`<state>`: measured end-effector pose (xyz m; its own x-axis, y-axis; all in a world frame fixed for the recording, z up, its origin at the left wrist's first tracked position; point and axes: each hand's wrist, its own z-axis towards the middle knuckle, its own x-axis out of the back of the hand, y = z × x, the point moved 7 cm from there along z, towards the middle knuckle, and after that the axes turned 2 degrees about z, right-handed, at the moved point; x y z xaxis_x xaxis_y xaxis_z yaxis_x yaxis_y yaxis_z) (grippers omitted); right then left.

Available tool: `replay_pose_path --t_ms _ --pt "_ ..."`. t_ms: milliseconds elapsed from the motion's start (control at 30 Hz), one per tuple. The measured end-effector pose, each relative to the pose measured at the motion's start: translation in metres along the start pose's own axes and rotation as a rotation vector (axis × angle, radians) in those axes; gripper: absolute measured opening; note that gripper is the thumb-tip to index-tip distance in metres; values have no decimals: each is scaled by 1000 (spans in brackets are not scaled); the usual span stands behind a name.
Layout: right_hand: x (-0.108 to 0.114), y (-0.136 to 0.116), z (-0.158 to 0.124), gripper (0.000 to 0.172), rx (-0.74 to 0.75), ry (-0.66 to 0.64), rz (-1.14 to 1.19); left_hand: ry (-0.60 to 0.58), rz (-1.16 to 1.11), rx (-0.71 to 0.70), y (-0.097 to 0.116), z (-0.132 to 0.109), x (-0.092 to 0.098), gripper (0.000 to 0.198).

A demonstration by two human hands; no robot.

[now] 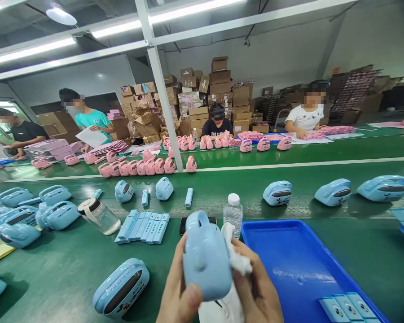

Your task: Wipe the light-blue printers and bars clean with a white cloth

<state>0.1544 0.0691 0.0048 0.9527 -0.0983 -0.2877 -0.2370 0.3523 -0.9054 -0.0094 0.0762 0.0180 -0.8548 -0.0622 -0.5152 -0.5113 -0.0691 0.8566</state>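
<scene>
Held up in front of me is a light-blue portable speaker [207,264] with a carry handle, one rounded end facing me. My left hand [180,287] is closed around its left side, thumb on the near face. A crumpled white wipe [237,255] is pinched in my right hand [256,282] against the speaker's right side. Another light-blue speaker [123,287], with a dark front panel and cartoon print, lies on the green table at left. White paper or cloth [222,309] shows below my hands, partly hidden.
A blue tray [299,269] holding several blue printed pieces [348,307] is at right. Beyond my hands stand a water bottle [233,215] and a dark phone [183,225]. Blue bars [143,226], a glass jar [99,216] and stacked speakers [59,214] sit left. Co-workers sit opposite.
</scene>
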Motion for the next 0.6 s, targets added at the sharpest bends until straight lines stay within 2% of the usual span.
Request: replay_pose_path --t_ms 100,133,167,200,267,333,367,400,467,533,600 --pt "-12 -42 -2 29 532 -160 -342 -52 -185 132 -11 -5 -3 91" --pt "-15 -49 -2 28 634 -218 -376 -55 -234 163 -15 -5 -2 85" --pt "-15 -49 2 27 636 -240 -381 -57 -264 181 -18 -5 -1 80" --pt "-11 -44 10 25 536 -231 -357 -49 -286 187 -21 -4 1 74" --pt "-2 -17 24 28 133 -180 -216 3 -357 191 -26 0 8 60" --pt "1 12 21 40 -257 -98 2 101 -391 199 -31 2 19 47" --pt "0 21 16 46 -363 -53 112 152 -364 196 -31 2 24 45" --pt "-1 25 13 50 -410 -2 205 185 -302 178 -29 3 28 48" --pt "-1 28 9 52 -422 118 298 178 -93 101 -15 5 29 67" --pt "-1 26 9 51 -399 175 267 125 125 52 1 7 23 89" --pt "1 24 10 51 -371 218 164 85 283 44 14 10 17 97"
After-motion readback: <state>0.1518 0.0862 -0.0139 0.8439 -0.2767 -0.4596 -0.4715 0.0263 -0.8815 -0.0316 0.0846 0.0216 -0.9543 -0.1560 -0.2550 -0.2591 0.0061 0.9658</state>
